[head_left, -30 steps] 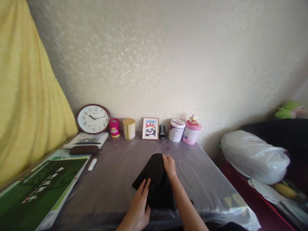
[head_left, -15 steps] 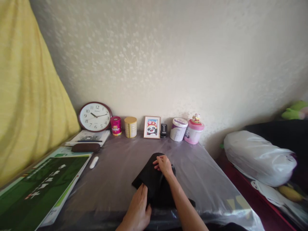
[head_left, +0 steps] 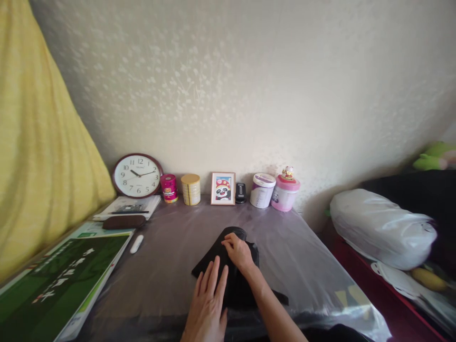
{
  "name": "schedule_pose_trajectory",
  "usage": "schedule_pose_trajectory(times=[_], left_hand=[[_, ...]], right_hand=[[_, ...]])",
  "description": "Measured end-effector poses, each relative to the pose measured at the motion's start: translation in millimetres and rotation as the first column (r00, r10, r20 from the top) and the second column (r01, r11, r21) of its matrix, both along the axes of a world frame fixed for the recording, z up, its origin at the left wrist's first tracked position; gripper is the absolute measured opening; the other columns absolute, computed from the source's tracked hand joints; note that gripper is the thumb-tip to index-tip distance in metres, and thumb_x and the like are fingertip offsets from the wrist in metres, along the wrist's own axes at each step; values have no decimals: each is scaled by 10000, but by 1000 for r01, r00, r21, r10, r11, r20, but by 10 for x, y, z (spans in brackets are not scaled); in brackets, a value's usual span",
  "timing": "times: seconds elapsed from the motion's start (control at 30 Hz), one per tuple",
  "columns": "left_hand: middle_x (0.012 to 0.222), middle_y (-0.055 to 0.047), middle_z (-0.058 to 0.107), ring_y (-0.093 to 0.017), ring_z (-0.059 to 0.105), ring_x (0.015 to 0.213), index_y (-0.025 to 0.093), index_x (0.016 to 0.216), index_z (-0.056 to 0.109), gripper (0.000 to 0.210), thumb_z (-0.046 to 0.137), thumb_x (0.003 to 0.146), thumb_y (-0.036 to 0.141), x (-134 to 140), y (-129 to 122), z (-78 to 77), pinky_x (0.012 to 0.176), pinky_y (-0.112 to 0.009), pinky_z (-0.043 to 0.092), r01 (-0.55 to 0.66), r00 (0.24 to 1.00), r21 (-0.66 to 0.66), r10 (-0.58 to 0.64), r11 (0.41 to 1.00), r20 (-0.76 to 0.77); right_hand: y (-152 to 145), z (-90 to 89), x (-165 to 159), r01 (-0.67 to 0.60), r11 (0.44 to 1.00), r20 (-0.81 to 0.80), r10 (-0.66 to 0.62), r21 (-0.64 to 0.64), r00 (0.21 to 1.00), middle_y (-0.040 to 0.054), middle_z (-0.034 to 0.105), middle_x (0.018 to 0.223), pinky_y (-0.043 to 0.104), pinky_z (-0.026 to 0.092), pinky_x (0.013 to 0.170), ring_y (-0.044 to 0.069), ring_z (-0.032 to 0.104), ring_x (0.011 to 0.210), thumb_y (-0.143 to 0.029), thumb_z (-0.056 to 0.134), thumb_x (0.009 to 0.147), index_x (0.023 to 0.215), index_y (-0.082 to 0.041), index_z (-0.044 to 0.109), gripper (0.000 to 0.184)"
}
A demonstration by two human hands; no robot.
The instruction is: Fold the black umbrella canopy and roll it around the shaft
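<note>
Floppy black cloth lying at the 6 o'clock side of the table, right in front of me.
Going left to right: the pointy corner at the cloth's 9 o'clock looks thin and flat, so I'd guess it's an easy pinch. My left hand is at 7 o'clock, fingers spread and laid flat over the fabric, not gripping. My right hand is near 1 o'clock with fingers curled in over the cloth; can't make out if they're pinching any. Loose narrow end pokes out at 4 o'clock. Reckon it's light, soft, nothing breakable, maybe a bit slidey on that shiny cover, so I'd hold it by the edges.
</note>
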State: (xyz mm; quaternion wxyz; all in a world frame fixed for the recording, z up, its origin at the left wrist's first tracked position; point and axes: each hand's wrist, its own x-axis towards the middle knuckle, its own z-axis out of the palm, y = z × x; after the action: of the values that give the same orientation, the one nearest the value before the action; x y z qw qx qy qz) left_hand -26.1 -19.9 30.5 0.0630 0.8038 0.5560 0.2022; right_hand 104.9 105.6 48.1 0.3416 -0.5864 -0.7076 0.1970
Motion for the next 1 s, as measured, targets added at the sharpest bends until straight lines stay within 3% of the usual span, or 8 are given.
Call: schedule_pose_trajectory(times=[0.13,0.27,0.37,0.5,0.7,0.77,0.83,1.0], left_hand=[[1510,-74,102,-300,133,1375,182,1418,154,923,448,555,36,79,46,34,1096,-499,225,0,995,-200,-21,980,-103],[1505,-88,116,-268,132,1378,119,1412,159,903,413,552,10,74,80,-28,1110,-434,233,-31,991,-233,0,972,-134],[1500,-113,131,-263,152,1374,90,1407,166,876,407,568,9,57,95,-45,1110,-415,243,-24,992,-252,-7,967,-123],[1500,-120,133,-255,164,1372,92,1410,141,893,391,559,-4,54,116,-60,1106,-401,249,-40,993,-275,8,961,-115],[1493,-124,168,-265,199,1363,103,1414,135,930,401,528,13,74,135,-61,1087,-402,269,-74,993,-277,45,958,-111],[1491,-130,181,-264,209,1361,94,1414,128,927,411,534,19,73,129,-33,1083,-391,272,-88,989,-285,50,954,-139],[1483,-139,213,-264,236,1352,78,1411,126,903,421,559,25,66,120,4,1074,-377,283,-98,987,-284,57,954,-152],[1390,-125,414,-286,436,1204,152,1418,144,838,423,634,56,53,99,121,974,-415,369,-162,970,-188,122,969,-208]], right_hand=[[-162,55,25,-84,992,24,82,98,996,4,713,937,260,457,759,174,642,879,-190,482,829,1018,-251,617,240],[-404,94,74,-293,925,106,275,241,956,25,692,997,285,435,865,168,590,951,-236,426,891,1028,-244,647,260],[-438,15,113,-386,881,159,354,273,921,15,677,1070,366,323,1018,178,509,1127,-253,420,909,1013,-255,660,261],[-155,-136,183,-331,911,203,286,245,937,20,643,1157,443,207,1075,182,440,1223,-255,416,916,1056,-256,645,268],[353,-135,330,-92,973,228,42,212,973,59,607,1214,455,259,1045,210,446,1227,-232,413,904,1093,-234,628,287],[353,-88,371,27,970,199,-77,242,977,103,597,1217,445,309,1017,231,480,1191,-216,421,891,1104,-187,621,293],[252,-60,402,64,955,140,-109,289,984,114,628,1154,397,368,977,219,538,1109,-202,412,886,1073,-169,631,289],[-120,-149,476,-69,941,66,50,331,997,72,647,1098,348,416,934,192,570,1027,-152,432,840,970,-204,659,267]])
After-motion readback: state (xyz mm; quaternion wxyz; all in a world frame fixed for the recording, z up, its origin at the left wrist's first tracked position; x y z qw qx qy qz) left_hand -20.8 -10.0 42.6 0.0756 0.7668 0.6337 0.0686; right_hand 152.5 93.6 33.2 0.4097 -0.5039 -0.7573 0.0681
